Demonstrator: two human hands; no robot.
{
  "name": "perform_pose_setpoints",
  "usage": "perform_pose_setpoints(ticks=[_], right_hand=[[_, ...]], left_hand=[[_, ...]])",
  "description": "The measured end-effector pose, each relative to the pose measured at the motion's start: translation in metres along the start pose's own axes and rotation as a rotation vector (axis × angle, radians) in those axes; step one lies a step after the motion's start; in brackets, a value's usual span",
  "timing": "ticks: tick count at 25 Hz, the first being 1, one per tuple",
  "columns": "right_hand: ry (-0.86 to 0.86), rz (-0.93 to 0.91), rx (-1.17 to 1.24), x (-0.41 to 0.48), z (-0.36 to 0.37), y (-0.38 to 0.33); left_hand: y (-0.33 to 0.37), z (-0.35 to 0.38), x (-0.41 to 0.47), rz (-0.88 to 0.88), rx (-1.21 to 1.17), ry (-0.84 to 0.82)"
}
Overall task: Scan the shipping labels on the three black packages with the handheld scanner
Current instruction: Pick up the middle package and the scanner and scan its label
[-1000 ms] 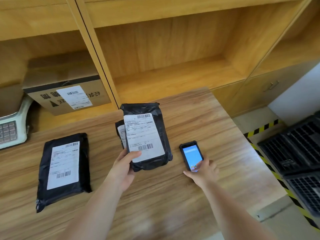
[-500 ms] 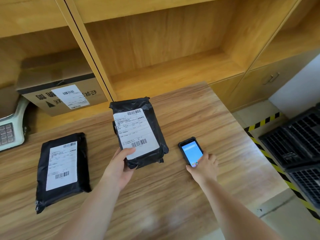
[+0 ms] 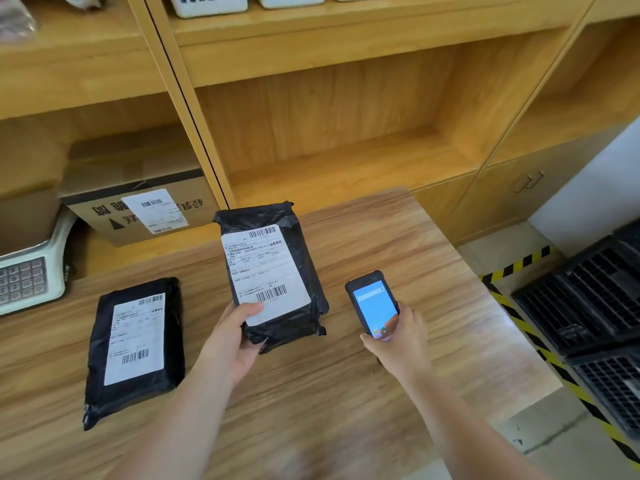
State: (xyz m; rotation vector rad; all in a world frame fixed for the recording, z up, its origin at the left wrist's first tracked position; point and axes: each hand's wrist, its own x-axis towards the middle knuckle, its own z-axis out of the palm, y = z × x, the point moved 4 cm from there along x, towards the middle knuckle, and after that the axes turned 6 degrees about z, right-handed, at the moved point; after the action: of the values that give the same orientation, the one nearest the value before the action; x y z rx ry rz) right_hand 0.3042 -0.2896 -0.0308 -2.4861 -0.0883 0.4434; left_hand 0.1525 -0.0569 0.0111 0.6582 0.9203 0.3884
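My left hand (image 3: 232, 337) grips the near edge of a black package (image 3: 304, 268) with a white shipping label, holding it tilted above the wooden table (image 3: 433, 289). A second package, seen under it a moment ago, is hidden behind it now. Another black package (image 3: 100, 351) lies flat on the table to the left, label up. My right hand (image 3: 398, 337) holds the handheld scanner (image 3: 372, 308), a black phone-like device with a lit blue screen, to the right of the held package. The scanner's far end is raised off the table.
A cardboard box (image 3: 104, 206) with a label sits in the shelf bay at back left, beside a weighing scale (image 3: 31, 275). Wooden shelving (image 3: 346, 133) rises behind the table. Black crates (image 3: 588, 306) and yellow-black floor tape (image 3: 512, 268) lie to the right.
My left hand has lifted the top package up and over the one beneath, covering it. My right hand has closed round the scanner and raised it from lying flat on the table.
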Motion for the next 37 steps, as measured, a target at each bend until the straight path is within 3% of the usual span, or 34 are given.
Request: perform_pose_setpoints(ticks=[11,21,32,37], right_hand=[[-0.082,-0.236,-0.010,-0.042,-0.029,-0.070],[-0.306,-0.322,0.102,-0.104,-0.035,-0.125],[-0.506,-0.453,-0.113,-0.165,-0.053,-0.156],[-0.576,-0.432,-0.175,-0.185,-0.059,-0.163]], left_hand=[[0.042,-0.029,-0.029,0.088,-0.054,0.017],[0.076,-0.071,-0.063,0.180,-0.122,0.061],[0.097,-0.094,-0.082,0.260,-0.131,0.066],[0.099,-0.095,-0.086,0.260,-0.193,0.093]])
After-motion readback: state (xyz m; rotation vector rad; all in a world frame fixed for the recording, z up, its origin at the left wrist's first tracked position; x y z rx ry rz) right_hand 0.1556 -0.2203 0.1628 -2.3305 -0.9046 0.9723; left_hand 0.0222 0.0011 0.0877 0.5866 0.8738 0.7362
